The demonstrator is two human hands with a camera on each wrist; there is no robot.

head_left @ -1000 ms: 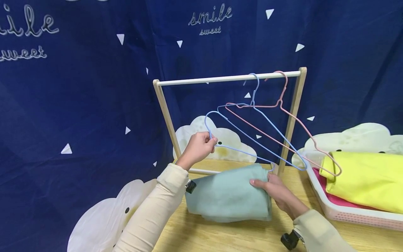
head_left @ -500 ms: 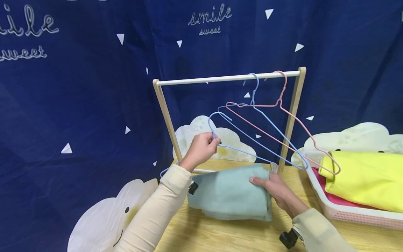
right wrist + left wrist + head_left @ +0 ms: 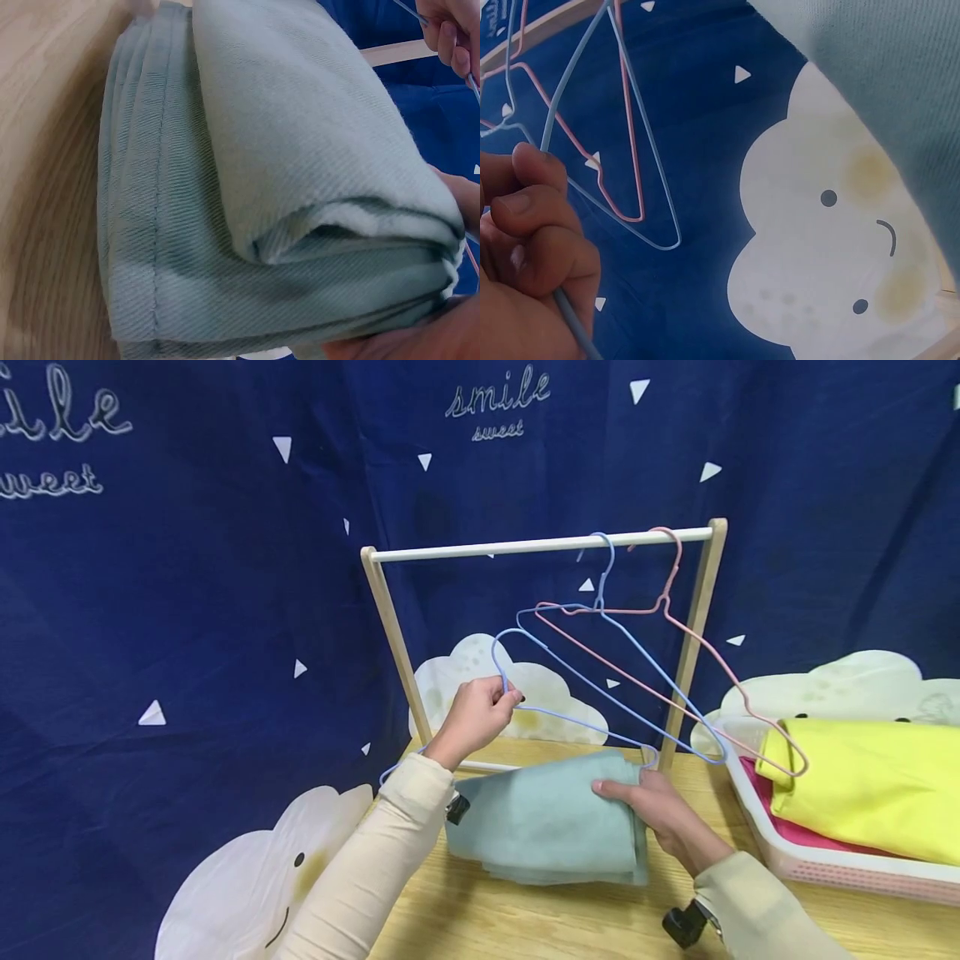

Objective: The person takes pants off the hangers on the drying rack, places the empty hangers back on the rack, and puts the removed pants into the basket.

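Observation:
Near the base of its hook, a blue hanger [image 3: 573, 718] is pinched by my left hand [image 3: 478, 714]. The hanger's lower bar runs out of sight behind or within a folded pale green cloth [image 3: 551, 822], so I cannot tell how the two are joined. My right hand [image 3: 671, 814] grips the cloth's right end, thumb on the front and the other fingers behind it. Layered folds and a stitched hem show on the cloth [image 3: 300, 135] in the right wrist view. In the left wrist view, the fingers [image 3: 544, 202] curl round the hanger's wire.
Behind my hands stands a wooden rack [image 3: 390, 627] with a white rail [image 3: 480, 551]. Another blue hanger [image 3: 637, 647] and a pink hanger [image 3: 723, 660] hang at its right. A white basket [image 3: 810, 860] holds yellow cloth [image 3: 870, 785] and dark pink cloth [image 3: 832, 837].
The left hand and its hanger shifted slightly right, then a little back left. The hanger's left end has come into view beside the left sleeve. The right hand keeps its grip on the cloth.

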